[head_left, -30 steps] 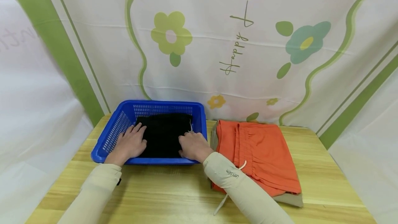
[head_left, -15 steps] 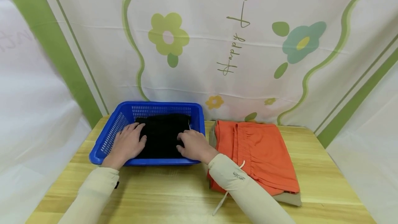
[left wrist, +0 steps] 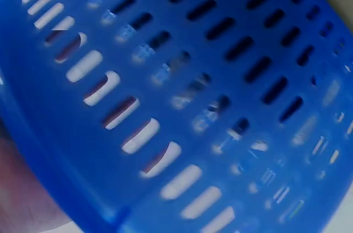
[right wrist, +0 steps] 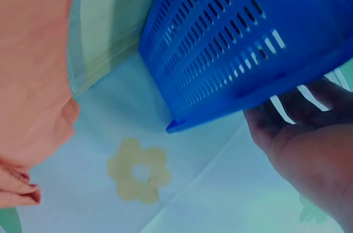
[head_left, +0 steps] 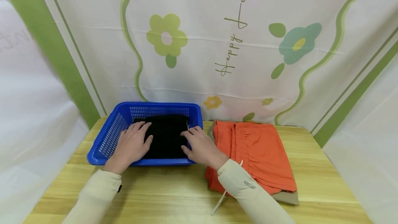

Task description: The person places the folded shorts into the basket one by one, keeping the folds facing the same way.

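A blue plastic basket (head_left: 155,104) with slotted walls sits at the left of the table, a folded black garment (head_left: 166,137) inside it. My left hand (head_left: 132,144) lies across the left part of this garment, fingers spread and gently bent. Over the basket's right rim is my right hand (head_left: 201,145), its fingers relaxed and fingertips at the garment's right edge. In the left wrist view the slotted basket wall (left wrist: 182,95) hides most of the hand. The right wrist view has the right hand (right wrist: 309,156) at the basket rim (right wrist: 248,103), fingers reaching beyond it.
Orange shorts (head_left: 261,155) with a white drawstring (head_left: 218,203) lie folded on the right, over a beige garment (head_left: 289,197). My right sleeve (head_left: 242,182) crosses their near left corner. Behind the wooden table (head_left: 168,196) hangs a flower-printed curtain (head_left: 192,61).
My right hand has let go of the black garment's right side and drawn back to the right, its fingers loosening. The left hand has slid slightly rightward over the garment.
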